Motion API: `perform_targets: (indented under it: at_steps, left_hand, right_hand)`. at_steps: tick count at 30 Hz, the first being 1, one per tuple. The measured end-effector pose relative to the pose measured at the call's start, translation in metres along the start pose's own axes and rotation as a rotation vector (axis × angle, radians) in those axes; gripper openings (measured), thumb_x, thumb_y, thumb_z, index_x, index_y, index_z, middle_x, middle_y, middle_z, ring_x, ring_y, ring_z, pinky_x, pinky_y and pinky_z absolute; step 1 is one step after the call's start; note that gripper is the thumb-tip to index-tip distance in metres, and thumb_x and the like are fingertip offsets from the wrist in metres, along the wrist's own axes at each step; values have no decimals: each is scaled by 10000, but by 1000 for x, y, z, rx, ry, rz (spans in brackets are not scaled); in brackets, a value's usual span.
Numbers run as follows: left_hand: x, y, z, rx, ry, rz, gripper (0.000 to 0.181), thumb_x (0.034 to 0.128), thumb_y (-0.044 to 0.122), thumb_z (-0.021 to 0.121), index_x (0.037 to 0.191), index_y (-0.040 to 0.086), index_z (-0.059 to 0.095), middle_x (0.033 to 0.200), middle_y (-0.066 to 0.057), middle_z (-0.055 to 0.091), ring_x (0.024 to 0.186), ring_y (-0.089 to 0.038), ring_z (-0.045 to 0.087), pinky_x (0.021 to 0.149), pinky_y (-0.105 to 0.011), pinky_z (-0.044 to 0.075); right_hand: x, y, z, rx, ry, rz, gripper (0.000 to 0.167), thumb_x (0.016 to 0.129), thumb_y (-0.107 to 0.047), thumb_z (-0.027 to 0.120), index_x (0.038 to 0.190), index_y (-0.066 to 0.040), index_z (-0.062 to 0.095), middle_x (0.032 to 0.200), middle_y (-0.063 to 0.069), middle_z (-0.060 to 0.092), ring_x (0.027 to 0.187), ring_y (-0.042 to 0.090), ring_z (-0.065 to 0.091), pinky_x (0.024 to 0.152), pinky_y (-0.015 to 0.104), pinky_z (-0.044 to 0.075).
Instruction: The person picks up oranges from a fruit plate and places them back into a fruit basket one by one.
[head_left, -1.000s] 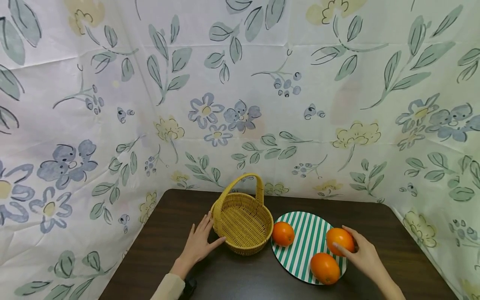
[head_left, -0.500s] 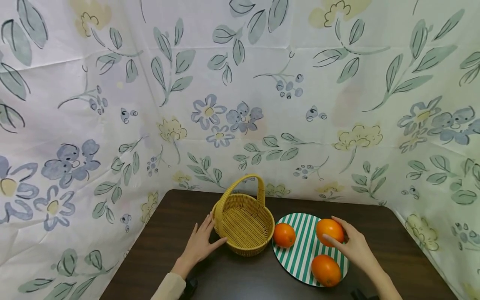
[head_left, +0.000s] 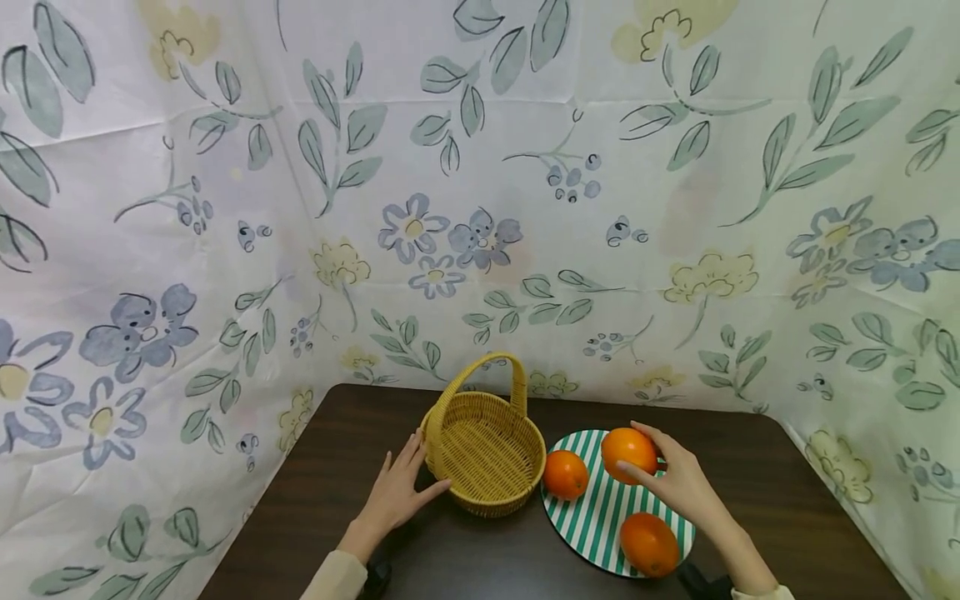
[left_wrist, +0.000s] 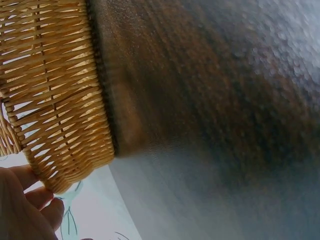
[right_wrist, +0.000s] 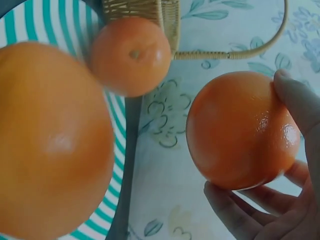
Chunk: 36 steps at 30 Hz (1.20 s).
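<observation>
My right hand (head_left: 678, 483) grips an orange (head_left: 628, 456) between thumb and fingers, above the far part of a green-and-white striped round plate (head_left: 600, 525). In the right wrist view the held orange (right_wrist: 240, 130) appears lifted, with the thumb on one side and fingers on the other. Two more oranges lie on the plate, one at its left edge (head_left: 566, 475) and one at its near right (head_left: 648, 544). My left hand (head_left: 393, 496), fingers extended, touches the left side of a yellow wicker basket (head_left: 487, 450). Its fingertips meet the weave in the left wrist view.
The basket's tall handle (head_left: 517, 383) arches over its opening, and no fruit shows inside. A dark wooden table (head_left: 300, 517) carries everything. Floral cloth (head_left: 480, 208) hangs close behind the table and along its sides.
The right hand has lifted its orange off the plate's right side and carried it left toward the basket. The left hand, the basket and the other two oranges stay in place.
</observation>
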<state>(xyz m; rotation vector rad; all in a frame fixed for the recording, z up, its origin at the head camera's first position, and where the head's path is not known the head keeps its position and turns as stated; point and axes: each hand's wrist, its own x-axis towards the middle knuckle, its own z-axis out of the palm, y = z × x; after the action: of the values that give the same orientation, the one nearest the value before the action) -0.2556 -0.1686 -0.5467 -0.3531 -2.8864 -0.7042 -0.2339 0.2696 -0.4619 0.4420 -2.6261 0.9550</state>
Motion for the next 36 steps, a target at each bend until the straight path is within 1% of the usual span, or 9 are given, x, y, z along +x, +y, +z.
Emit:
perform_targets:
  at_steps: [2,5,8,15,17,21,28,34,36]
  left_hand:
    - [-1,0,0,-13,-13,-5,904,801,706,476,1477,147,256,1556,-50,120,1419,-231,163,1112,-577,131]
    - [-2,1,0,-39,-14,10,898,811,683,492,1477,132,250,1553,-76,131,1415,-258,175,1105,-585,138]
    - [-2,1,-1,-40,-18,17,905,811,699,468,1481,138,234,1554,-75,124,1415,-259,172,1104,-587,139]
    - [-1,1,-3,-48,-32,12,875,828,629,527,1486,146,211,1557,-56,93,1420,-258,149,1110,-578,133]
    - [-1,1,-4,-44,-39,6,892,817,665,505,1486,161,197,1557,-31,73,1424,-240,135,1122,-556,123]
    - [-2,0,-5,-36,-36,7,914,803,703,475,1483,151,210,1559,-35,81,1424,-232,134,1127,-541,124]
    - [-2,0,-4,-20,-21,15,932,798,723,455,1475,121,236,1558,-64,111,1420,-255,155,1124,-540,142]
    - [-1,0,-2,-18,3,29,929,801,717,458,1468,98,267,1553,-86,140,1414,-267,177,1115,-548,167]
    - [-1,0,-2,-15,1,29,925,804,716,455,1470,104,263,1553,-85,137,1414,-263,175,1114,-549,170]
  right_hand:
    - [2,-3,2,11,-9,-5,650,804,-409,700,1343,-130,469,1253,138,539,961,257,613,703,260,550]
    - [3,-6,6,21,-16,-10,648,805,-413,698,1346,-140,467,1259,129,539,974,254,612,707,262,550]
    - [7,-10,8,22,-16,-19,644,804,-417,698,1345,-153,470,1258,117,542,978,244,610,710,256,548]
    - [17,-22,13,31,-27,-30,657,798,-455,687,1348,-168,468,1267,98,542,968,211,611,724,270,544]
    - [20,-26,16,44,-27,-41,658,800,-449,689,1349,-161,468,1270,104,540,969,216,610,723,274,548]
    - [26,-33,23,65,-28,-56,661,796,-447,692,1348,-160,470,1270,107,543,969,222,612,723,283,554]
    - [34,-41,34,88,-44,-34,681,775,-502,688,1350,-211,468,1271,79,550,964,202,618,735,308,555]
    - [37,-45,40,95,-71,-29,701,776,-516,680,1357,-190,462,1271,83,548,972,197,612,739,287,550]
    - [38,-46,42,93,-76,-26,706,775,-521,677,1357,-185,462,1270,81,549,975,193,608,739,280,548]
